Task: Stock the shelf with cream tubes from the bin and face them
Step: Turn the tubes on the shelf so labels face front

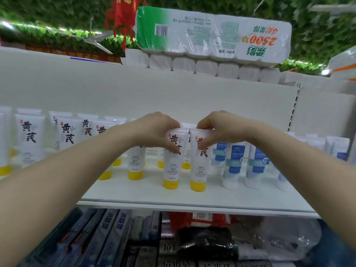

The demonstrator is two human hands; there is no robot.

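Gripping two yellow-capped cream tubes side by side near the shelf (192, 199) front edge, left hand (156, 130) on the left tube (171, 166), right hand (221, 128) on the right tube (199, 166), risking toppling either narrow cap-down tube if released tilted

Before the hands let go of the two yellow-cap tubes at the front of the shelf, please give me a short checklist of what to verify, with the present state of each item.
1. Left hand holds the left tube at its top: ok.
2. Right hand holds the right tube at its top: ok.
3. Both tubes stand cap-down on the shelf: ok.
4. Printed fronts face outward: ok, though fingers cover part of the print.
5. The two tubes stand level with each other at the front: ok, nearly even.
6. They line up with the yellow-cap tube to the left: not ok, that tube stands further back.
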